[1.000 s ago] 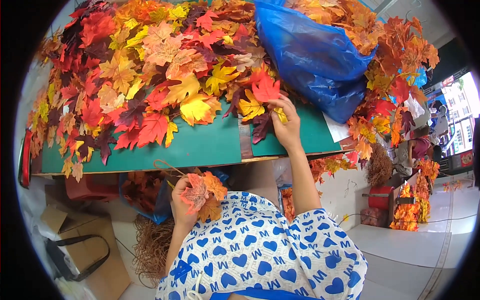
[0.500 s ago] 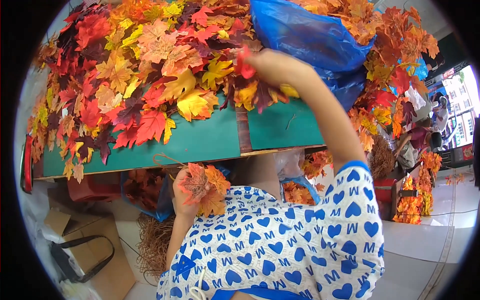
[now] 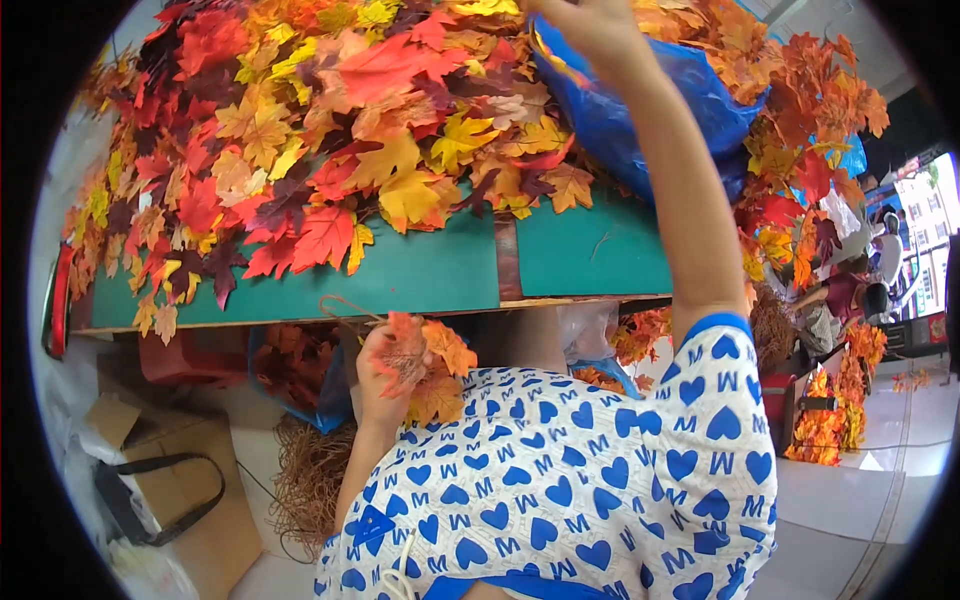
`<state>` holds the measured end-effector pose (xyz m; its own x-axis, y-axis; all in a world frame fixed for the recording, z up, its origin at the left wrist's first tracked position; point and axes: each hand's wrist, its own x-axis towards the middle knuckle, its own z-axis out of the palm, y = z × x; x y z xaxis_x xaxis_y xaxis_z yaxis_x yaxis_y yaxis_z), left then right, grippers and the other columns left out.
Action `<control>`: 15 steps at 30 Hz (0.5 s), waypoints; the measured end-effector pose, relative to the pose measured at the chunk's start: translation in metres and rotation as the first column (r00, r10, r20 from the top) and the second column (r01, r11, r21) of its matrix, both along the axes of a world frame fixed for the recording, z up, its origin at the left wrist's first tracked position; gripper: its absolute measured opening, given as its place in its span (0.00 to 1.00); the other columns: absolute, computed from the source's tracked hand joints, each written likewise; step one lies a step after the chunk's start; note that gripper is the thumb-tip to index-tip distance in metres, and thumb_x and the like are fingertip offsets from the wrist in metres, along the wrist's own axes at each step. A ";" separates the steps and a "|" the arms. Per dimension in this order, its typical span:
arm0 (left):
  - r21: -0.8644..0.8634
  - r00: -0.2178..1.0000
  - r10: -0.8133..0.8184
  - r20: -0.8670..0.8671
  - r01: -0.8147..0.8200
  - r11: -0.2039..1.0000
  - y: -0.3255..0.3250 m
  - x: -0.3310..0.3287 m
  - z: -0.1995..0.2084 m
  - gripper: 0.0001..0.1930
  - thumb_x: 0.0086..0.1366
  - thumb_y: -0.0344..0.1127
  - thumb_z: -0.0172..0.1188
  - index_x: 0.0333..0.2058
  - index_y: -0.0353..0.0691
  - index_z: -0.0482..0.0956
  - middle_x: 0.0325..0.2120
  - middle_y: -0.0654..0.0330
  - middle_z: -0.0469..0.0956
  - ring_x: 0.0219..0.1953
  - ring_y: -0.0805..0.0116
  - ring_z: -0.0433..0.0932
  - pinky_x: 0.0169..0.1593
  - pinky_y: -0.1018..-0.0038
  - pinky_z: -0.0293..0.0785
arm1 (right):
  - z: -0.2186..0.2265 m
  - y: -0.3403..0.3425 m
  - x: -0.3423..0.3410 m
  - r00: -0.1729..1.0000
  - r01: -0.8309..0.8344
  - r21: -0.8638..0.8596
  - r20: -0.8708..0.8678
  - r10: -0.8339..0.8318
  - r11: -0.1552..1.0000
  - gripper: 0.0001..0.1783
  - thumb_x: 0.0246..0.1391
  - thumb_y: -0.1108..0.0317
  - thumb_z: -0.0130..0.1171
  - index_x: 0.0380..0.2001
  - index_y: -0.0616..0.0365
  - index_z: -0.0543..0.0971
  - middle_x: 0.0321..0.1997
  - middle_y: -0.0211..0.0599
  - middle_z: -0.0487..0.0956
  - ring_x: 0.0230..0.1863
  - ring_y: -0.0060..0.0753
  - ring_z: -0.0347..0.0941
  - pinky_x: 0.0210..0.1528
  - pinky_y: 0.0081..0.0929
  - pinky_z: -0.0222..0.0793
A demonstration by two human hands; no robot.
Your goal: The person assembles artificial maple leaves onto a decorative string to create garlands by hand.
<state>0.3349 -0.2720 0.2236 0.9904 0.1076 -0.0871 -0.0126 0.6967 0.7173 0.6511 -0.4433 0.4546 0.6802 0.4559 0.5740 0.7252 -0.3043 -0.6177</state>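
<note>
Table (image 3: 400, 275), green top in two sections, brown strip (image 3: 508, 260) between, thin wood-coloured front edge. Floor (image 3: 820, 510) pale, shiny, large tiles, joint lines at right. Open cardboard box (image 3: 215, 500) on floor, lower left. Far right: bright opening (image 3: 928, 235), daylight, pale building outside, dark surround. Image rim black, edges bent.

Evenly bright; doorway opening (image 3: 930, 235) glaring far right; edges bowed, corners black.
</note>
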 end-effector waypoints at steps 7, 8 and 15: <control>0.841 0.962 0.191 0.194 -0.263 0.473 -0.015 0.026 -0.016 0.15 0.52 0.20 0.59 0.41 0.34 0.73 0.33 0.63 0.71 0.28 0.76 0.72 0.29 0.82 0.69 | -0.133 0.058 -0.188 0.662 0.024 0.525 -0.646 0.380 0.851 0.09 0.59 0.72 0.51 0.40 0.67 0.75 0.33 0.32 0.76 0.28 0.16 0.71 0.30 0.15 0.69; 0.862 0.971 0.178 0.159 -0.225 0.454 -0.015 0.025 -0.005 0.15 0.52 0.20 0.59 0.41 0.34 0.73 0.32 0.64 0.71 0.28 0.78 0.72 0.29 0.82 0.68 | -0.142 0.068 -0.207 0.489 0.154 0.592 -0.741 0.459 0.791 0.09 0.60 0.72 0.50 0.40 0.66 0.75 0.34 0.33 0.77 0.27 0.15 0.71 0.29 0.14 0.68; 0.502 0.932 0.351 0.087 -0.346 0.793 -0.006 0.022 -0.006 0.16 0.58 0.18 0.53 0.46 0.34 0.70 0.39 0.63 0.74 0.39 0.78 0.72 0.42 0.80 0.70 | -0.204 0.074 -0.241 0.351 0.440 0.612 -0.791 0.502 0.657 0.08 0.61 0.74 0.47 0.42 0.63 0.72 0.37 0.32 0.77 0.29 0.14 0.72 0.26 0.11 0.66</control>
